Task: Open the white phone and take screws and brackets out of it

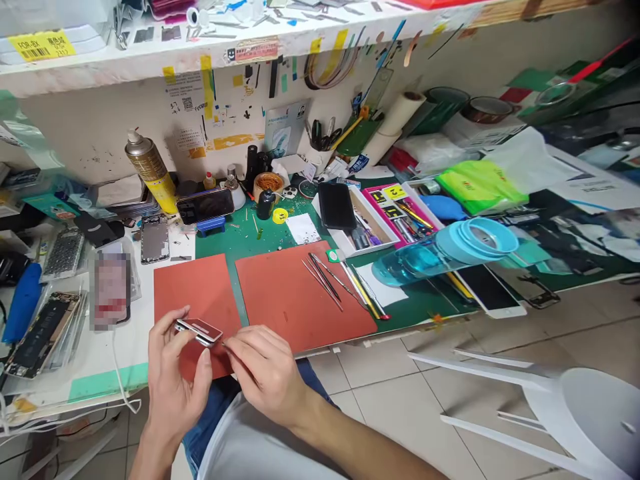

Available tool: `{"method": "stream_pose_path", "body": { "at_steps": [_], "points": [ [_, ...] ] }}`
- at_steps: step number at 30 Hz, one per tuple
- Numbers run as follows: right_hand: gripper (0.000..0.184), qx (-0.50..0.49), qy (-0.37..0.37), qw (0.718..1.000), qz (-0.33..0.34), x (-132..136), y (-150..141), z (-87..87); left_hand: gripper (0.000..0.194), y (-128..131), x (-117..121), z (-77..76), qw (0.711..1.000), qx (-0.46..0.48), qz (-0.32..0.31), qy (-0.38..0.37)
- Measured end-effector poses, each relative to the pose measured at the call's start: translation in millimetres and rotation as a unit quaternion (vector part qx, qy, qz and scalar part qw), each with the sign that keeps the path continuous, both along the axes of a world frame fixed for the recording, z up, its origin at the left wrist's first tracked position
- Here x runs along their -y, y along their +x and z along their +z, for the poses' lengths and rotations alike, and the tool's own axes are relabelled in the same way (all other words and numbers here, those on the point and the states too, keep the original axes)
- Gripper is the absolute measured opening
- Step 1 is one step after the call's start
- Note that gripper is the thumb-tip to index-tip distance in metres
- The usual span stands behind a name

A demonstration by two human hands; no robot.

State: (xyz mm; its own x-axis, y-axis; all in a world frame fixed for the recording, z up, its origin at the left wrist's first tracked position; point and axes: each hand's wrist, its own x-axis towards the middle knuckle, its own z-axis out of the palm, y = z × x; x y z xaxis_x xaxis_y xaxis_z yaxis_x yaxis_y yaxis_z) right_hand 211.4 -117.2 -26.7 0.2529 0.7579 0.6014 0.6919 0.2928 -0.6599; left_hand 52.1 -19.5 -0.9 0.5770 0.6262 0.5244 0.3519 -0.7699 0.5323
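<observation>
My left hand [173,380] holds a small phone [199,331] by its edges, just above the near edge of the left red mat [200,293]. The phone's screen looks lifted slightly off its body. My right hand [263,370] is closed in a pinch right beside the phone's right end; whatever thin thing its fingertips hold is too small to name. Both hands hover over the front edge of the bench, above my lap.
A second red mat [300,300] lies to the right with tweezers and thin tools [330,277] on it. A gold spray can [150,170], a propped phone [205,205], parts trays [380,217], a blue tape roll [475,240] and loose phones crowd the bench. A white chair [575,413] stands at right.
</observation>
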Motion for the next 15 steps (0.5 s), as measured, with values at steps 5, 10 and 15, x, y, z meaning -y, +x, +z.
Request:
{"method": "stream_pose_path", "body": {
  "at_steps": [5,10,15],
  "points": [
    [0.02,0.015,-0.014,1.0,-0.003,-2,1,-4.0,0.027,3,1,2.3,1.0,-0.004,0.019,0.009],
    [0.021,0.057,-0.015,0.998,0.001,-3,3,-8.2,0.033,10,2,4.0,0.999,0.01,0.036,0.029],
    [0.029,0.107,0.003,0.994,0.011,-1,1,-14.6,0.035,13,1,2.5,0.997,0.016,0.042,0.068]
  ]
}}
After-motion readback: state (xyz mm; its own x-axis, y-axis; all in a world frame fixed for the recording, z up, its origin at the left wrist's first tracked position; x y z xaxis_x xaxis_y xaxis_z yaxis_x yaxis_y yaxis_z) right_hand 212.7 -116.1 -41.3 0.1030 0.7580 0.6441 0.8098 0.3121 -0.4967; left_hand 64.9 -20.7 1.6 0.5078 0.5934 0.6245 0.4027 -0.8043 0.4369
